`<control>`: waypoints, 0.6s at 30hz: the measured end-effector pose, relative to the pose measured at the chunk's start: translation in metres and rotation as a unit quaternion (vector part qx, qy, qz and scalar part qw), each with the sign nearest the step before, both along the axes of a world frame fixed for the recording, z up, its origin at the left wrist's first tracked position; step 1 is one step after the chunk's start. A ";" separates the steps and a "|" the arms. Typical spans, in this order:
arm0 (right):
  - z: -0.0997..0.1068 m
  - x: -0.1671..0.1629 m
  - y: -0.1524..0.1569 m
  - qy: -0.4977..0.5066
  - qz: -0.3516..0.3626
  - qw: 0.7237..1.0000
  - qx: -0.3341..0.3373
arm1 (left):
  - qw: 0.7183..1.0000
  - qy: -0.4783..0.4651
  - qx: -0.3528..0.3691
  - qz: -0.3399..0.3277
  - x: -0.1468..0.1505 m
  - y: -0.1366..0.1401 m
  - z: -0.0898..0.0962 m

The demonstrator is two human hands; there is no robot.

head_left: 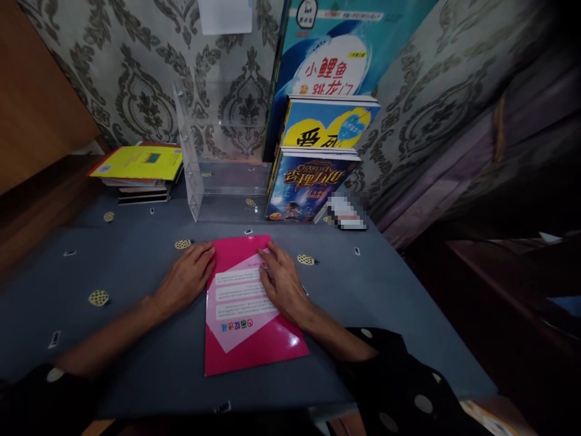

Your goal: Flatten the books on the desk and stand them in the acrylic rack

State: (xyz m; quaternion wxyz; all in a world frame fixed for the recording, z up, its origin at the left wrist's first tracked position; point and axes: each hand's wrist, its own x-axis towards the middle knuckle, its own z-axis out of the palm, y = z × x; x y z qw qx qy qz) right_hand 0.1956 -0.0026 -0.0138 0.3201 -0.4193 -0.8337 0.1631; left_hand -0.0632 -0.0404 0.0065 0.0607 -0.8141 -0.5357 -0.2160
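Note:
A thin pink book [254, 357] lies flat on the table, its printed panel upside down to me. My left hand [187, 277] rests beside its upper left edge, fingers stretched out and the tips touching that edge. On the book's upper right side lies my right hand [285, 283], with fingers extended over the cover and edge, thumb apart. Neither hand is wrapped round the book. Both forearms come from dark sleeves with white dots.
Behind stands a clear acrylic rack [193, 175], its right side filled with upright books [313, 184]. A stack of books [140, 163] lies left of it. A blurred-out, phone-like object [347, 212] is right of the rack. The table [136, 357] has a blue-grey pineapple-print cover.

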 end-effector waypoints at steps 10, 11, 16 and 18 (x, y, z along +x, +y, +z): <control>0.004 -0.007 0.000 -0.011 -0.006 1.000 -0.003 | 1.000 -0.013 -0.014 -0.007 0.000 0.006 0.000; 0.005 -0.008 0.000 -0.012 -0.006 1.000 -0.002 | 1.000 -0.013 -0.013 -0.008 0.000 0.007 0.000; 0.008 -0.006 0.003 -0.013 0.000 1.000 0.005 | 1.000 -0.012 -0.007 -0.010 0.002 0.007 0.003; 0.009 -0.005 0.003 -0.013 0.002 1.000 0.000 | 1.000 -0.008 -0.001 -0.011 0.003 0.007 0.004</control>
